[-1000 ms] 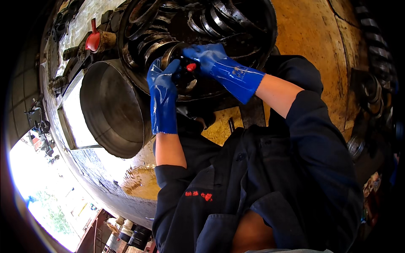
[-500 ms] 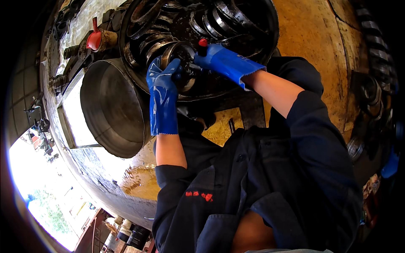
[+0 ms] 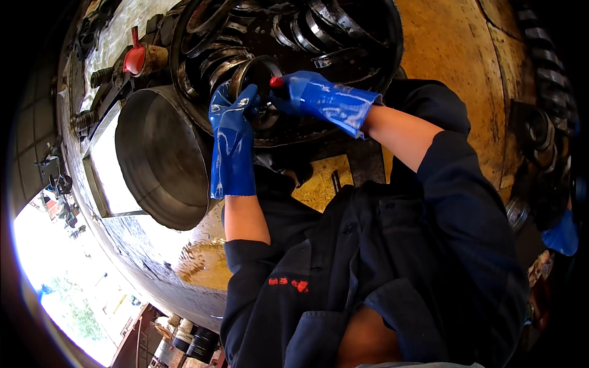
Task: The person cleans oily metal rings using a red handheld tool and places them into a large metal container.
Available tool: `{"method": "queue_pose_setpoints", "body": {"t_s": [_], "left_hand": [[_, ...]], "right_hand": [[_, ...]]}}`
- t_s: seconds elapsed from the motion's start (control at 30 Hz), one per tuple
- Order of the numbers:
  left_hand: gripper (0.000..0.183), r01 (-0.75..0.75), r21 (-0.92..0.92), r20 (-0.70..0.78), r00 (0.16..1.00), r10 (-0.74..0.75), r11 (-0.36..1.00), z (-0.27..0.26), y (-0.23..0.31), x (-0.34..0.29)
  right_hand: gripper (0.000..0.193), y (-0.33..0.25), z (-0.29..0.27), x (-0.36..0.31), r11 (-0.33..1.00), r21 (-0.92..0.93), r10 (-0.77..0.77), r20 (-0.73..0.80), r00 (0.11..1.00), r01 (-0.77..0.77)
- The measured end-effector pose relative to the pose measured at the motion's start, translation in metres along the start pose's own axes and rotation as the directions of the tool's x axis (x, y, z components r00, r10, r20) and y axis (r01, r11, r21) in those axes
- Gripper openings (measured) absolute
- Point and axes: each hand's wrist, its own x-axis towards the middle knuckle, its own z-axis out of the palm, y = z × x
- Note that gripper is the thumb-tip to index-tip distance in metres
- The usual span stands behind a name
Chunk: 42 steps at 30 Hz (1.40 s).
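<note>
Blue-gloved right hand (image 3: 300,95), red-tipped tool (image 3: 277,81) mostly hidden, dark basin (image 3: 396,52) cropped above

Shows a stained yellow-brown floor (image 3: 451,55) at the upper right, pale and shiny at the left. Has a very bright opening (image 3: 46,257) with blurred greenery (image 3: 76,316) at the lower left, and a dark grid-lined surface (image 3: 34,129) at the far left.

The right hand (image 3: 303,92) is hiding most of the red-ended tool (image 3: 277,81); the top edge is cutting off the tub (image 3: 394,61); shadow is obscuring metal parts (image 3: 551,77) at right.
</note>
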Motion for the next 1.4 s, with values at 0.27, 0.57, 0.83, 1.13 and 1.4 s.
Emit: {"method": "queue_pose_setpoints", "body": {"t_s": [0.27, 0.57, 0.83, 1.13, 1.4], "left_hand": [[0.029, 0.036, 0.010, 0.141, 0.989, -0.037, 0.999, 0.056, -0.008, 0.011], [0.030, 0.034, 0.043, -0.008, 0.999, -0.034, 0.998, 0.001, 0.002, 0.000], [0.030, 0.011, -0.027, 0.010, 1.000, -0.011, 1.000, -0.006, -0.002, -0.005], [0.026, -0.033, 0.042, -0.019, 0.999, 0.034, 0.999, -0.003, -0.002, -0.001], [0.028, 0.027, -0.028, -0.002, 1.000, -0.027, 0.999, 0.007, 0.002, -0.005]], "right_hand": [[0.063, 0.111, 0.036, 0.039, 0.810, -0.262, -0.550, -0.650, 0.524, 0.525], [0.035, 0.024, 0.008, 0.025, 0.995, -0.097, -0.048, -0.190, 0.981, 0.030], [0.036, 0.003, -0.022, -0.019, 0.913, 0.399, 0.013, 0.185, 0.983, -0.087], [0.024, 0.000, -0.022, 0.003, 0.944, 0.281, 0.086, 0.301, 0.950, -0.175], [0.040, 0.015, 0.006, 0.015, 0.903, -0.370, -0.318, -0.228, 0.920, 0.220]]}}
